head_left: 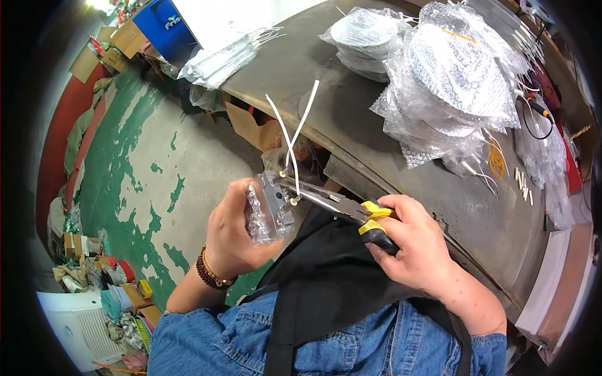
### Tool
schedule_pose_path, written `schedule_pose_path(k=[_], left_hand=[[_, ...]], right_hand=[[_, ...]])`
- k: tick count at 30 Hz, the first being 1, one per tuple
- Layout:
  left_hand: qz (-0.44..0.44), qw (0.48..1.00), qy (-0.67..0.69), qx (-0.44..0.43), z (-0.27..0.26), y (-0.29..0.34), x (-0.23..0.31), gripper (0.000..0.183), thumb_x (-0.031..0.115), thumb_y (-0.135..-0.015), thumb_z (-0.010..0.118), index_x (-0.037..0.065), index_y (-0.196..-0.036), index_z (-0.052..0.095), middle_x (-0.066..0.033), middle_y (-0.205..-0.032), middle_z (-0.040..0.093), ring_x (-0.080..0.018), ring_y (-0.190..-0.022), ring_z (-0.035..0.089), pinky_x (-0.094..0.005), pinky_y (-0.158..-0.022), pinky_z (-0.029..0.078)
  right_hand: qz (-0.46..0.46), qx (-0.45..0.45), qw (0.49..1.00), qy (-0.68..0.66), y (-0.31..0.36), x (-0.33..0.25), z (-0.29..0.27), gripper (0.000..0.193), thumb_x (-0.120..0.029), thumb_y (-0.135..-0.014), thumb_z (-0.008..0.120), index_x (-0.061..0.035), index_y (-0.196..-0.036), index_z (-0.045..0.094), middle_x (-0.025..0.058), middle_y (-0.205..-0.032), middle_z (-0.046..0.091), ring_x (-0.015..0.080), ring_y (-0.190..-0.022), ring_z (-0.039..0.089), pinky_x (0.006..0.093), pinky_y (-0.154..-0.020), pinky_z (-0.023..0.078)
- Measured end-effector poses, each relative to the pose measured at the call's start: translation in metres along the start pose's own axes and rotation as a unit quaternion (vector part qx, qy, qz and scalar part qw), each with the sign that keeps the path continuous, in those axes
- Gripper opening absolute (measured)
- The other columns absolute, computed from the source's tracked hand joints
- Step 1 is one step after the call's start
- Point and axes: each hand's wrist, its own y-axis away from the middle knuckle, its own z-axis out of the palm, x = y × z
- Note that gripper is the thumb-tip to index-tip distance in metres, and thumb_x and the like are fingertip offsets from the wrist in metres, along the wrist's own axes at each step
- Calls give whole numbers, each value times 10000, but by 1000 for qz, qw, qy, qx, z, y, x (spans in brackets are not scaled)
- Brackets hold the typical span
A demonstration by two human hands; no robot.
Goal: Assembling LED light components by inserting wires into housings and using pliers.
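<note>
My left hand (pixel 235 229) is closed around a small part with a grey metal face (pixel 274 199), partly wrapped in clear plastic. Two white wires (pixel 308 103) rise from its far end and cross each other. Small pale beads or sleeves sit at the wires' lower ends. In my right hand (pixel 411 241) is a pair of long-nose pliers (pixel 351 208) with yellow and black handles. Their jaws reach left to the bases of the wires; whether they grip anything there I cannot tell.
A grey metal worktable (pixel 376 125) runs diagonally on the right. On it lie bubble-wrapped round items (pixel 458 75), a bundle of wrapped pieces with white wires (pixel 219 66), orange rubber bands (pixel 496 160) and small white tubes (pixel 523 186). Boxes and clutter (pixel 125 294) line the left floor.
</note>
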Motion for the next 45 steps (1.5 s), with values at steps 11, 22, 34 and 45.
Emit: schedule_pose_path(k=[11, 22, 34, 45], left_hand=[[-80, 615, 723, -302, -25, 5, -63, 774, 268, -667, 859, -62, -1263, 492, -183, -921, 603, -213, -735, 594, -294, -591, 486], [-356, 705, 602, -116, 94, 39, -149, 720, 221, -784, 683, -37, -1426, 485, -74, -1199, 638, -173, -1043, 634, -287, -899, 523], [-246, 622, 719, -189, 28, 18, -72, 680, 246, -713, 772, 0, -1280, 489, -169, -1008, 594, -180, -667, 554, -299, -534, 464], [57, 714, 383, -583, 72, -91, 65, 916, 441, -676, 931, -79, -1315, 530, -118, -1177, 575, -179, -1024, 563, -322, -866, 470]], right_hand=[[-20, 2, 992, -125, 23, 17, -24, 311, -52, -703, 790, -31, -1000, 702, 139, -1147, 607, 319, -996, 622, 392, -898, 506], [117, 117, 969, -185, 103, 31, -44, 244, 60, -778, 749, 82, -1008, 671, 197, -1236, 519, 257, -1062, 621, 396, -911, 605], [366, 265, 832, 323, 245, 125, -111, 336, -100, -866, 738, -23, -1182, 655, 166, -1294, 593, 336, -1208, 564, 407, -1040, 429], [-6, 304, 887, 348, 149, 6, -101, 272, -345, -858, 747, -165, -1055, 694, 91, -1173, 658, 315, -1075, 617, 487, -989, 450]])
